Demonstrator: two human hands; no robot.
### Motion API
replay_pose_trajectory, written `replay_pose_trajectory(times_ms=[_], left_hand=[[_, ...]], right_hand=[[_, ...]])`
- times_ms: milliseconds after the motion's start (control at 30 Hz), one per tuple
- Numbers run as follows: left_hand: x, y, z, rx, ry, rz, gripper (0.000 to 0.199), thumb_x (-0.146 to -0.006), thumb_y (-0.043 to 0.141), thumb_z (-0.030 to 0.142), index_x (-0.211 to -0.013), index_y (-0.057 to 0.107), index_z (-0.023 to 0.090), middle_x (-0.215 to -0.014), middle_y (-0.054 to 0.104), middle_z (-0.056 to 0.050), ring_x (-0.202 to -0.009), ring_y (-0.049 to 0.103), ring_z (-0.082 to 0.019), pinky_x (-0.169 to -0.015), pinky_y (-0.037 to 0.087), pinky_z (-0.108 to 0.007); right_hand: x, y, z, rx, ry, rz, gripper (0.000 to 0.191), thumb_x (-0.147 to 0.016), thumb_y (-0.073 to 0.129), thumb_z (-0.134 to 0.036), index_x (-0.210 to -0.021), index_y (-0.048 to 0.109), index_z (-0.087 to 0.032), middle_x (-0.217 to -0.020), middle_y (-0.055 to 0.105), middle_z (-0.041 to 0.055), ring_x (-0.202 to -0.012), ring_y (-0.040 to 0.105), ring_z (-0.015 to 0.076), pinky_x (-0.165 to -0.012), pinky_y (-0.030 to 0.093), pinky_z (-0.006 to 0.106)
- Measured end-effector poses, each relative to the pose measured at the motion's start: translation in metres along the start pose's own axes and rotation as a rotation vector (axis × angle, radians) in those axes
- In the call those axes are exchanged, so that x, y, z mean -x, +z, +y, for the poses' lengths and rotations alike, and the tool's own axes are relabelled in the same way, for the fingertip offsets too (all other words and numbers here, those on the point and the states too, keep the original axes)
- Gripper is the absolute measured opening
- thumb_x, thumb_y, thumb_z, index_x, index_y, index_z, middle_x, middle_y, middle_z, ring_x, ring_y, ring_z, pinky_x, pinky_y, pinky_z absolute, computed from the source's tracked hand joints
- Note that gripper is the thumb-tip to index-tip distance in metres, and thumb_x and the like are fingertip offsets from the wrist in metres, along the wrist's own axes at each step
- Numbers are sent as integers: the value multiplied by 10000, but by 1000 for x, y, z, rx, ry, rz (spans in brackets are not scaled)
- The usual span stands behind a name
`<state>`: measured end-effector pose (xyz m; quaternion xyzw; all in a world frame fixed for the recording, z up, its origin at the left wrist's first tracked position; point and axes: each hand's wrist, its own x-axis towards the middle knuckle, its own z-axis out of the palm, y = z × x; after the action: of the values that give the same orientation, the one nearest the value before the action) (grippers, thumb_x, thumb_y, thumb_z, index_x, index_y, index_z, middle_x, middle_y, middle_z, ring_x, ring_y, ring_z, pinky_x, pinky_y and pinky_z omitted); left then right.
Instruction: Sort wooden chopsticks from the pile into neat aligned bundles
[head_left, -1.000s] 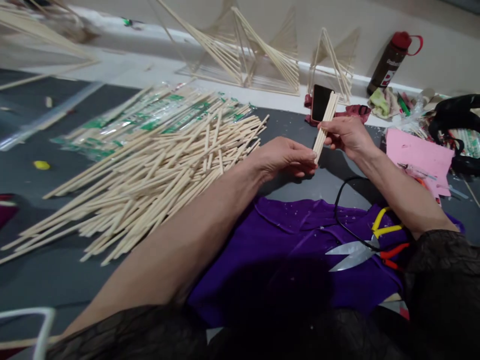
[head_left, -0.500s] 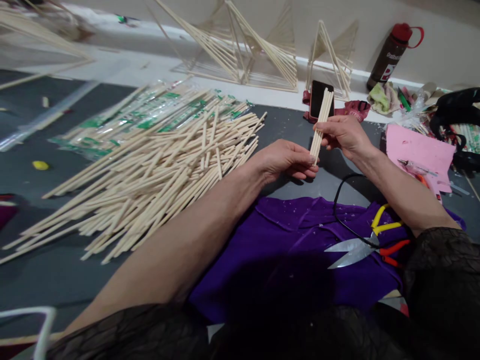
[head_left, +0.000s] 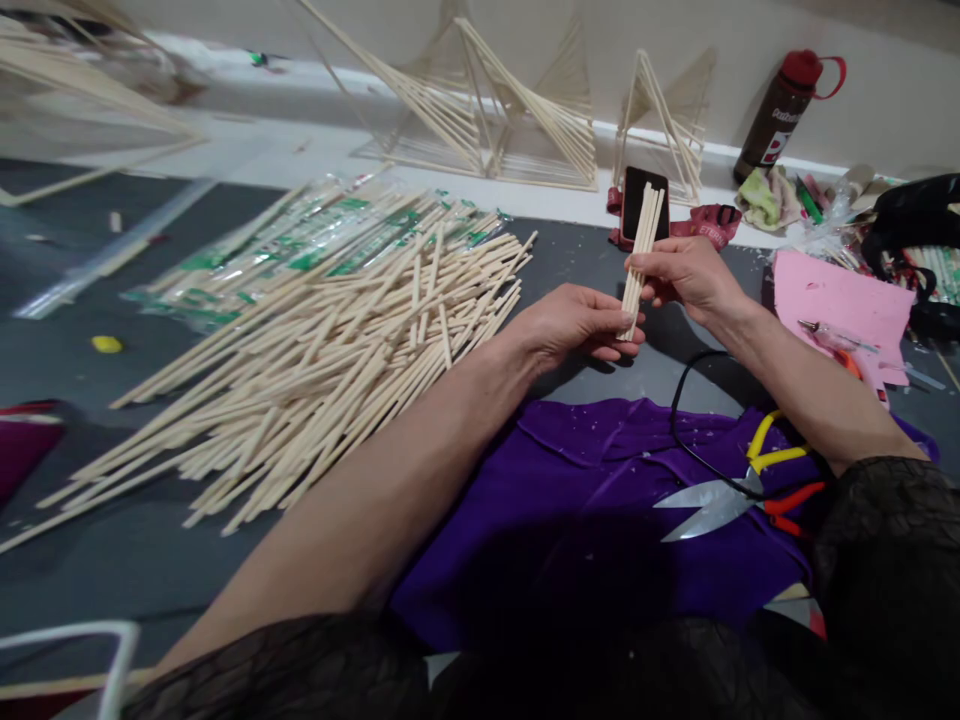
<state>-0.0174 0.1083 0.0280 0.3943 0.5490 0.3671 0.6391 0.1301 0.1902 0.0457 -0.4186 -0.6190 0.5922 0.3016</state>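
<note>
A small bundle of short wooden sticks (head_left: 643,235) stands tilted between my two hands above the grey table. My left hand (head_left: 581,322) pinches its lower end with thumb and fingers. Higher up, my right hand (head_left: 686,275) grips the same bundle from the right side. Left of my hands lies a big loose pile of pale wooden sticks (head_left: 337,370). Below them, a purple cloth (head_left: 570,490) is spread out, with yellow-handled scissors (head_left: 720,500) lying open on it beside red-handled pliers (head_left: 795,505).
Behind my hands are a phone (head_left: 634,200) and stick frames (head_left: 525,110) against the wall. A dark bottle (head_left: 776,125) with a red lid stands at the back right, near pink foam sheet (head_left: 840,295). Plastic-wrapped sticks (head_left: 315,235) lie behind the pile.
The view has shifted slightly, so the pile and table things sit a little further right and lower. Both hands keep their hold on the bundle.
</note>
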Motion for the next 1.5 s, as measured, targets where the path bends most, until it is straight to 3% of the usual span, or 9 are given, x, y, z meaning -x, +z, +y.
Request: replay_pose_trajectory(times_ms=[300, 1100, 1367, 1500], left_hand=[[-3, 0, -7, -9, -15, -8, 263, -651, 820, 311, -818, 727, 131, -764, 732, -105, -686, 707, -189, -594, 557, -275], [-1, 8, -10, -10, -15, 118, 135, -720, 740, 210, -803, 712, 108, -734, 729, -89, -642, 700, -157, -540, 520, -220], [-3, 7, -17, 5, 34, 105, 250, -650, 809, 298, -814, 738, 123, -805, 748, -114, -692, 703, -172, -577, 515, -241], [0, -1, -8, -57, 114, 83, 377, -587, 856, 381, -864, 768, 141, -853, 754, -116, -732, 693, -187, -627, 527, -283]], right_hand=[[1, 1, -1, 17, 30, -3, 147, -757, 670, -152, -624, 610, -139, -533, 593, -11, -463, 551, 65, -408, 409, 169], [1, -5, 3, -70, -49, -150, 144, -825, 682, -174, -701, 659, -102, -490, 579, -34, -439, 517, 40, -395, 392, 129], [2, -3, 1, -70, -65, -128, 151, -835, 661, -148, -690, 659, -104, -496, 572, -37, -427, 495, 37, -384, 356, 145], [3, -3, 0, -52, -109, -115, 159, -850, 624, -162, -705, 659, -109, -465, 543, -49, -412, 464, 41, -410, 361, 163]])
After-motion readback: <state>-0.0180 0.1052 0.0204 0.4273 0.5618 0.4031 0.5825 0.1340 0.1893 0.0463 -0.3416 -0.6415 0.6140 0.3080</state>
